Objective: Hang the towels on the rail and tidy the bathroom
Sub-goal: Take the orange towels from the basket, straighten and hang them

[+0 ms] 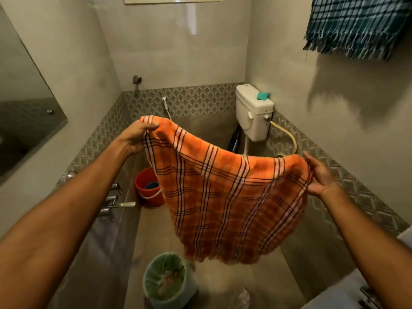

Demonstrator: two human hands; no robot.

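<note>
Head view: an orange checked towel [225, 197] is held spread in mid-air above the bathroom floor, its top corners pinched by the left hand [138, 136] and right hand [321, 177], fingers closed on cloth.

Orange towel [225, 197] checked with white and black stripes. Teal-and-white plaid towel [354, 25] up right of the cistern [252, 114], itself white with a teal scrap [263, 96] on top. Red bucket [147, 190] left of the cistern. Pale green bin [169, 284] lower down. Grey diamond-patterned tiles [191, 99] behind.
</note>
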